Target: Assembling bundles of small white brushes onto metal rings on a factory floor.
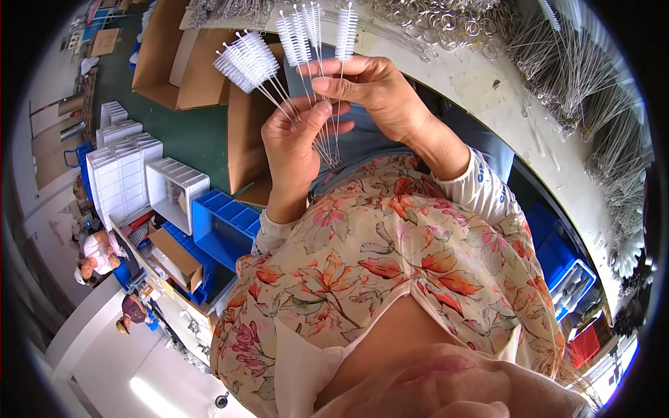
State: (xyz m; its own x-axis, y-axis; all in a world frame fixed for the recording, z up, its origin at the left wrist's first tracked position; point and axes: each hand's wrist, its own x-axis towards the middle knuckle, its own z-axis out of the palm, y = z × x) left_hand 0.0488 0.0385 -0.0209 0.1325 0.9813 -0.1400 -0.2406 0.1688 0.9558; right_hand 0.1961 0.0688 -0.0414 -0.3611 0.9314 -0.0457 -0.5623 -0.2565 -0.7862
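Observation:
Several small wire-handled tube brushes with white bristles are held up in front of my body, bristle ends away from me. My left hand (295, 143) is closed round the thin wire handles of a fanned bunch of brushes (248, 63). Beside it, my right hand (394, 97) pinches the wires of a few more brushes (293, 40) between thumb and fingers. One brush (346, 33) stands a little apart on the right of these. The looped wire ends come together below my left thumb, and the fingers partly hide the wires.
A pale curved worktable (481, 90) carries piles of wire rings (460, 22) and many more wire brushes (585, 90). Cardboard boxes (244, 139) stand on the left, near white crates (178, 191) and blue bins (226, 226). Two people (101, 252) are farther off.

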